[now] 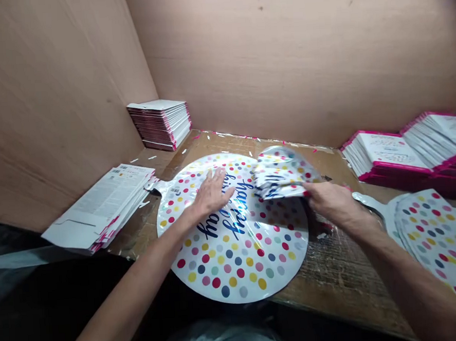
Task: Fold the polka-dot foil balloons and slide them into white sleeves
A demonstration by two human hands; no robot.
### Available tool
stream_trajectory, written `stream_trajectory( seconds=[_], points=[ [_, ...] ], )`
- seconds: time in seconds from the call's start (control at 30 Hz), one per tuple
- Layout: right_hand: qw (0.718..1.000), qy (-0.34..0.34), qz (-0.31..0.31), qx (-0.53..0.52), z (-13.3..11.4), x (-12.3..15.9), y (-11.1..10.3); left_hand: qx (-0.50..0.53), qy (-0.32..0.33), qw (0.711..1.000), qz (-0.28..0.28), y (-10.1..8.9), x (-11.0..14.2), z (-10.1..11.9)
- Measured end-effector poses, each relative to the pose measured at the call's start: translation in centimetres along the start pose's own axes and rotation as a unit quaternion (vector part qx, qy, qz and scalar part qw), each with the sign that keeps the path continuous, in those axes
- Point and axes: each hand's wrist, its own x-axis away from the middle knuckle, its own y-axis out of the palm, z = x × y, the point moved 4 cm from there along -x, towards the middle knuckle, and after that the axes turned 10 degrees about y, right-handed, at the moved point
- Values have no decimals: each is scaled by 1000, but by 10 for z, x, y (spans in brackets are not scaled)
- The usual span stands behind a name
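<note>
A round white foil balloon (234, 273) with coloured dots and blue "happy birthday" lettering lies flat on the table, its tail pointing left. My left hand (213, 194) rests on its upper middle, fingers stretched out and palm down. Over the balloon's right side, my right hand (326, 200) grips the edge of a dotted foil balloon (284, 175), which looks folded and is blurred by motion. The fingertips of that hand are partly hidden.
Flat printed cards (102, 204) lie fanned at the left, with a stack of pink-edged packets (161, 123) behind. More pink-edged packets (400, 152) stand back right. Several flat dotted balloons (428, 230) overlap at the right. Wooden panels (283, 59) close off the back and left.
</note>
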Motion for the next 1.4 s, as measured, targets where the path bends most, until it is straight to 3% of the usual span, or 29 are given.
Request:
stream_trajectory(
  seconds=[0.07,0.1,0.17,0.23,0.27,0.33,0.4,0.47,0.53,0.6,0.67,0.83,0.97,1.03,1.1,1.17,1.23,1.33,1.4],
  points=[
    [999,37,5,11,24,-2,-1,-16,-73,997,-20,-6,-17,-21],
    [999,49,-4,14,27,2,-1,-23,-73,997,-9,-9,-20,-21],
    [998,57,-26,9,15,18,0,-35,14,999,38,-10,-15,4],
    [999,34,-29,-16,-19,38,1,-48,170,982,74,-3,8,49],
    [999,3,-21,-37,-39,48,2,-61,217,971,75,4,23,69],
    [991,-96,-1,-98,-74,67,6,-77,243,964,75,17,48,90],
    [948,-256,27,-186,-93,85,13,-73,215,971,70,25,65,83],
    [871,-403,72,-272,-92,95,21,-28,185,980,65,22,75,55],
    [818,-461,131,-317,-80,93,32,41,165,983,62,12,84,23],
    [813,-452,183,-319,-74,80,43,84,157,982,54,-1,93,0],
    [814,-458,205,-294,-80,70,50,68,163,984,37,-11,104,-9],
    [811,-515,190,-203,-116,69,50,-46,185,981,44,-28,142,8],
    [782,-574,144,-195,-131,76,46,-61,174,981,65,-30,173,17],
    [787,-557,112,-238,-135,72,44,-46,153,983,90,-27,182,16],
    [814,-494,74,-296,-140,61,41,-10,100,986,132,-23,187,12],
    [857,-392,36,-331,-150,48,38,17,-13,980,197,-21,187,3],
    [895,-289,6,-339,-162,34,35,32,-149,962,227,-19,185,-6],
    [923,-199,-21,-328,-181,19,29,20,-273,947,171,-18,176,-11],
    [936,-187,-32,-297,-190,11,24,-34,-264,951,158,-24,167,-9]
  ],
)
